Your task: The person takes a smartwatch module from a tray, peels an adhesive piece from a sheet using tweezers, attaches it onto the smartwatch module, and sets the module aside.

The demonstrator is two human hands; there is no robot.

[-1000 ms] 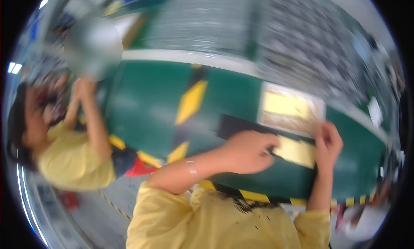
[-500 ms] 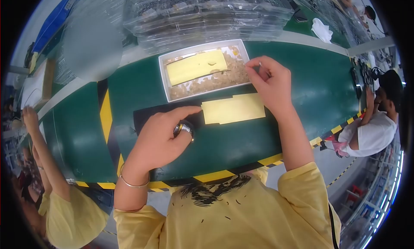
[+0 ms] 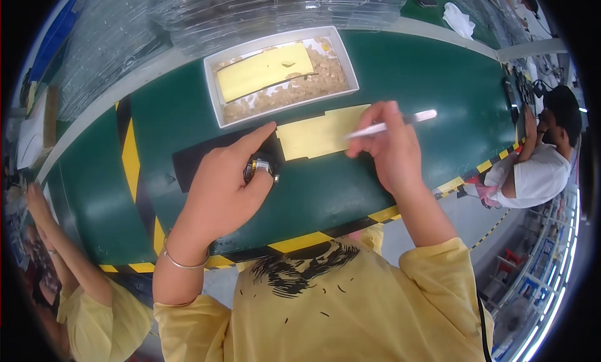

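My left hand (image 3: 226,190) has its thumb and curled fingers around a small black-and-silver part (image 3: 258,166), whose kind I cannot make out. Its index finger stretches to the left edge of a yellow sheet (image 3: 313,134). A black mat (image 3: 199,161) lies partly under that hand and beside the sheet. In my right hand (image 3: 393,146), over the sheet's right end, is a pair of metal tweezers (image 3: 375,129), blurred by motion and pointing left. Behind the sheet, a white box (image 3: 350,86) holds many small tan pieces (image 3: 263,103) and another yellow sheet (image 3: 250,74).
Stacked clear plastic trays (image 3: 275,11) stand along the far side of the green table (image 3: 413,67). Black-and-yellow tape (image 3: 303,242) marks its near edge. Co-workers sit at the left (image 3: 94,318) and right (image 3: 535,174). A white cloth (image 3: 459,20) lies at the back right.
My right hand has moved from the box's right edge toward me, over the yellow sheet; the tweezers now show clearly. My left hand keeps its hold. The whole view has shifted somewhat.
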